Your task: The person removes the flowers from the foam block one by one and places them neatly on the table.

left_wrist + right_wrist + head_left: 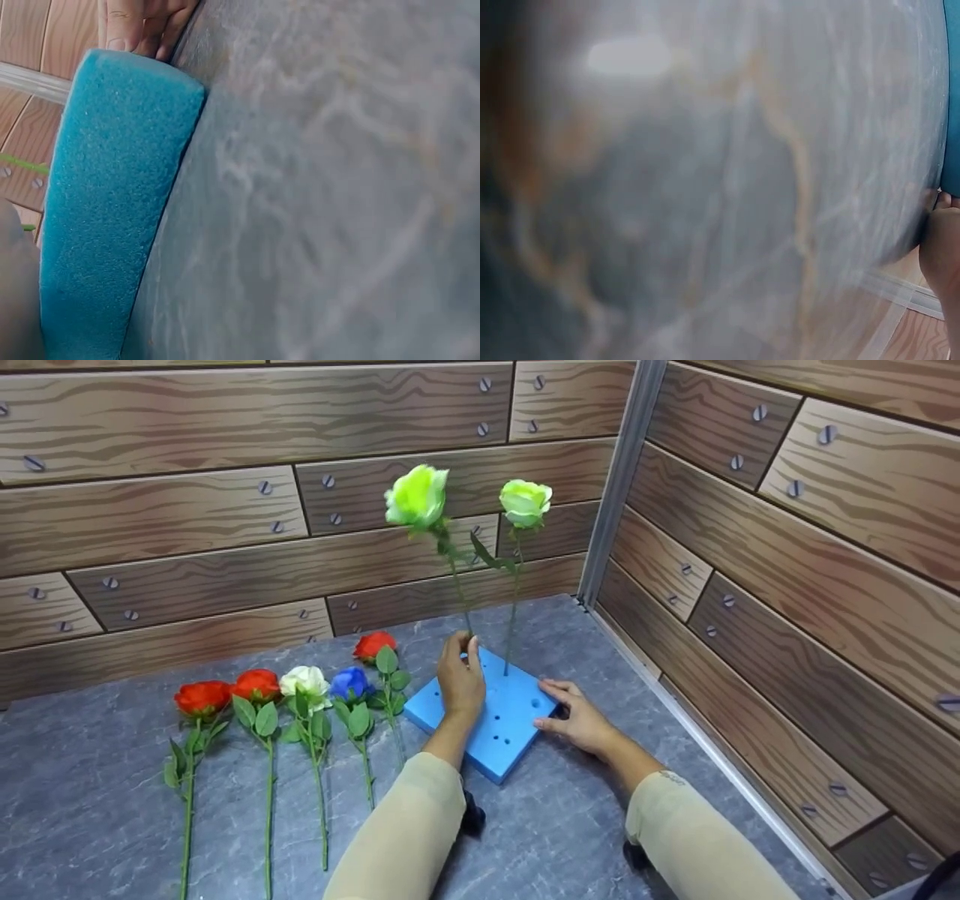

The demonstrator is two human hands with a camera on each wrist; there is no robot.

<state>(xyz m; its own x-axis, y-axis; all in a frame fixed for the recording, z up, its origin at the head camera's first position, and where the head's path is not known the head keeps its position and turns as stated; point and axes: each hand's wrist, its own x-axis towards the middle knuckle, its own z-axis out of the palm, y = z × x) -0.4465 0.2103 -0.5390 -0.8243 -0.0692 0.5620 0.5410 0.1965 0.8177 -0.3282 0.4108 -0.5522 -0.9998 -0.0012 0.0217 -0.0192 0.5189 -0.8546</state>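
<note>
Blue block (112,202), grainy, probably foam

Booth-like work corner, printed wood-plank panels (187,412) with drawn screws (485,385), metal post (616,487), grey marble-patterned surface (555,832)

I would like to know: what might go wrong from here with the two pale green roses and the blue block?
The leaning rose, held low by the left grip, might tip or bend, because its tall stem carries a large bloom.
A leaf between the blooms may snag, as the standing rose is close beside it.
The blue block could shift if the right grip at its corner loosens.
</note>
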